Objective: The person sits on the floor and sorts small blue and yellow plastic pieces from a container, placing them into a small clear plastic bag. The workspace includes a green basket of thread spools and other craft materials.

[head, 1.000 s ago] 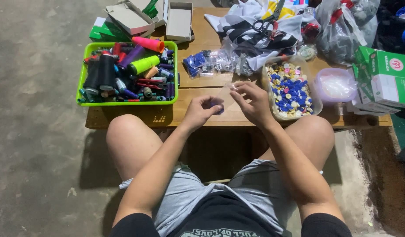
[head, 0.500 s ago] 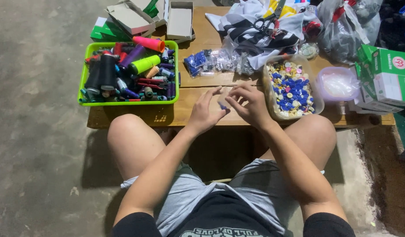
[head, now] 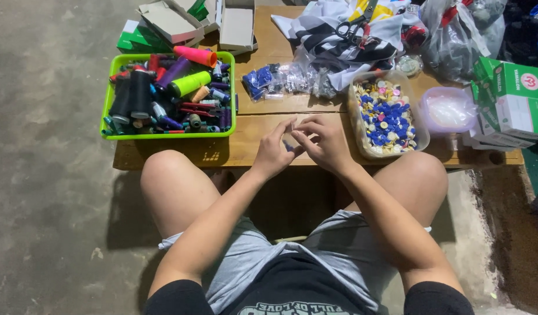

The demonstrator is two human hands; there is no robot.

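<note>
I see both hands meeting at the tabletop's (head: pixel 245 149) near edge — left hand (head: pixel 273 153) and right hand (head: pixel 322 143) pinching one tiny blue button (head: pixel 287 146). Light, hard, slippery — best gripped by its rim.

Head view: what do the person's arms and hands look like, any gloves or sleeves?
No gloves: left hand and right hand are bare, with no rings, watch or bands visible. Forearms are uncovered; short black sleeves end above the elbows.
</note>
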